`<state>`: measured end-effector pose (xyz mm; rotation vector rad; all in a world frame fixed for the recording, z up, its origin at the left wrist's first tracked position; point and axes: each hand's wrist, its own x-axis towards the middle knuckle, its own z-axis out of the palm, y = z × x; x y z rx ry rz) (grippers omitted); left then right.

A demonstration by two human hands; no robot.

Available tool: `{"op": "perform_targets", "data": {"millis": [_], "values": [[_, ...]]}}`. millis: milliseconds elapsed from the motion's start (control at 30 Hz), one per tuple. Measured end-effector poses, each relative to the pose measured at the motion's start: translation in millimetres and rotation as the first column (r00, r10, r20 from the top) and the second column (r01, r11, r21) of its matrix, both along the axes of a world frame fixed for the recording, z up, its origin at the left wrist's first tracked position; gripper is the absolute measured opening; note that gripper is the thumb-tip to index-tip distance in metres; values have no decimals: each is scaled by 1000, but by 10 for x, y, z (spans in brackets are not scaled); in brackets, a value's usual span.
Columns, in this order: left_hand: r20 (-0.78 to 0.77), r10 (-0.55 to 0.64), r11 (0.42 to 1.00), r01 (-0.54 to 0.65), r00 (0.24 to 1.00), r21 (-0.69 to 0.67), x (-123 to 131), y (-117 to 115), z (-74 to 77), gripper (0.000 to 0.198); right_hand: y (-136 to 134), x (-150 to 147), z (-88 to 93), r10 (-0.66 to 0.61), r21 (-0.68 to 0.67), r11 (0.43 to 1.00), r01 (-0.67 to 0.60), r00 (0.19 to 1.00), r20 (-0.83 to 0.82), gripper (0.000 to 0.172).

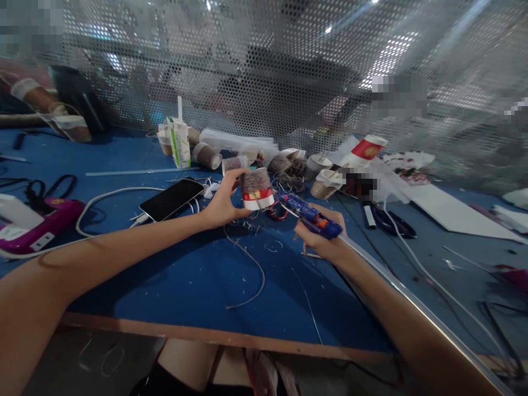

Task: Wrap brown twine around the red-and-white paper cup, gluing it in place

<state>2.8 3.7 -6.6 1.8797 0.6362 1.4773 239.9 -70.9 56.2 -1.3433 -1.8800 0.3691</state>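
My left hand (226, 199) is closed around a paper cup (258, 199), which is red and white at its rim and wrapped in grey-brown cord above. In my right hand (324, 235) is a blue hot glue gun (307, 212), its nozzle pointing left toward the cup. Whether the nozzle touches the cup I cannot tell. A long, translucent glue stick (396, 283) runs back from the gun along my right forearm. Beneath the cup, a loose grey cord (258, 264) curls across the blue table (173, 286).
A phone (173, 199) with a white cable lies left of the cup, near a magenta power strip (45, 234). Behind stand a drink carton (180, 142), cord-wrapped cups (207, 156) and a red-and-white cup (367, 149). Scissors (391, 220) lie at right. A perforated metal screen (231, 71) closes the back.
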Motion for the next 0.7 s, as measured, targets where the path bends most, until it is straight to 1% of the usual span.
{"op": "perform_targets", "data": {"millis": [133,267,400,467,533,600,633,700], "values": [[-8,21,998,-20,1000,57,0,29,4,81,6,10,20,-13,-16,1000,13,1000,1,15],[-19,48,997,-46,999,68,2,42,5,84,3,-4,49,-31,-41,999,31,999,-11,14],[0,23,994,-23,1000,106,8,35,2,81,28,18,23,-44,-52,998,43,999,-7,14],[14,10,992,-12,1000,126,11,37,-8,82,64,57,4,-39,-43,998,40,999,23,13],[24,8,991,-11,1000,134,13,46,-23,84,118,105,4,-43,-15,999,45,993,113,14],[23,13,991,-16,1000,136,12,57,-38,85,181,152,29,-74,14,997,73,953,292,20],[19,17,991,-19,1000,133,11,61,-43,86,212,173,49,-104,23,994,103,911,400,24],[10,23,991,-24,1000,131,9,58,-43,86,263,215,91,-162,16,982,189,795,585,30]]}}
